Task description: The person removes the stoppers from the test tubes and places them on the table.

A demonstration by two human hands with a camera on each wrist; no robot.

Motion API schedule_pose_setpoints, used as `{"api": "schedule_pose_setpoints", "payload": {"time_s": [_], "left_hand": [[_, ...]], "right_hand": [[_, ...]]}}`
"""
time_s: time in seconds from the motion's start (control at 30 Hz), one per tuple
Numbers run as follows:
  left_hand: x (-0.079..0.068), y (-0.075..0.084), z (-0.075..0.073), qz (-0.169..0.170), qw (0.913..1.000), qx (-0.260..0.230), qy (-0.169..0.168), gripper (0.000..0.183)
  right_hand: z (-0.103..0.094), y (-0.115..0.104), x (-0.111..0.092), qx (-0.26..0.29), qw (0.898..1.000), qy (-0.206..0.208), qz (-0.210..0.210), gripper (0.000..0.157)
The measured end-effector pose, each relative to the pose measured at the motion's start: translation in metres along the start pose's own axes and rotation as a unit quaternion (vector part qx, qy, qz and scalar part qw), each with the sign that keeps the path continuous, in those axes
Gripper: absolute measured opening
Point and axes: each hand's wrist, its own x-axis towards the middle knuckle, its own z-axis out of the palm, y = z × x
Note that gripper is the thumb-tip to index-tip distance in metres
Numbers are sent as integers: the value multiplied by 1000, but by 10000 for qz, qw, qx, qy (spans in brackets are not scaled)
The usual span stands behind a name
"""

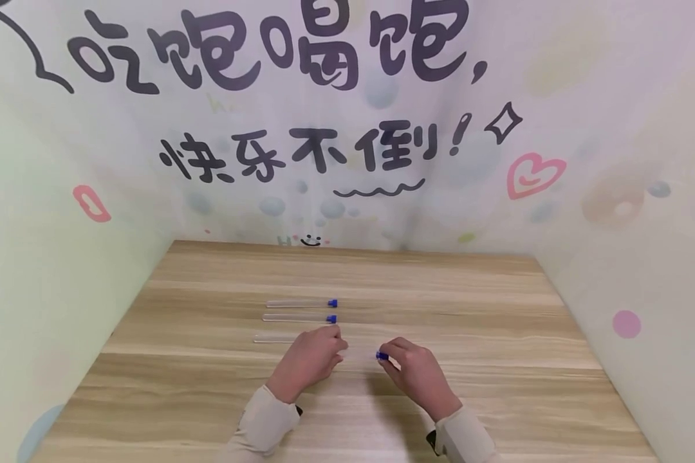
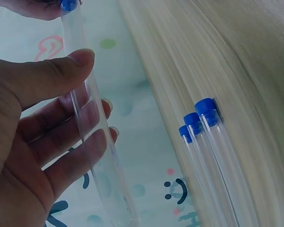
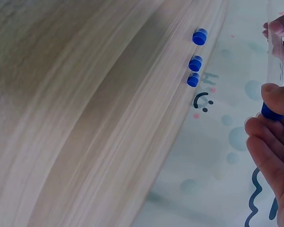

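Observation:
Between thumb and fingers, my left hand [image 1: 309, 363] grips a clear test tube [image 2: 114, 189] above the tabletop. My right hand [image 1: 419, 376] pinches a blue cap [image 3: 271, 112] at the tube's end. Whether that cap is fully seated is hidden by the fingers. Beyond the left hand, three more clear tubes lie side by side on the table: a far tube [image 1: 298, 304], a middle tube [image 1: 295, 317] and a near tube [image 1: 272, 339]. Blue caps [image 2: 207, 106] sit on their ends, pointing right; the left hand covers the nearest one in the head view.
The wood-grain table [image 1: 469, 302] extends around both hands. Behind it stands a pale wall [image 1: 237, 206] with dark lettering and coloured drawings, and side walls close in at left and right.

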Motion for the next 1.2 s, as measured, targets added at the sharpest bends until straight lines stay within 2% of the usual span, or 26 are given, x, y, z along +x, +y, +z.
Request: {"api": "schedule_pose_setpoints", "payload": {"time_s": [0.33,0.6,0.9,1.2], "left_hand": [[-5,-1,4,-122,9999,75,16,6],[-14,-11,5,-260,9994,33,241,12],[-26,-16,6,-460,9985,-134,262,16],[-40,-20,15,-644,9976,-201,134,12]], "right_hand": [[-3,1,-3,-14,9999,84,102,24],[-8,13,-12,-43,9990,260,356,31],[-12,24,-23,-162,9975,25,683,26],[-15,30,-38,-196,9941,-250,1034,20]]}}
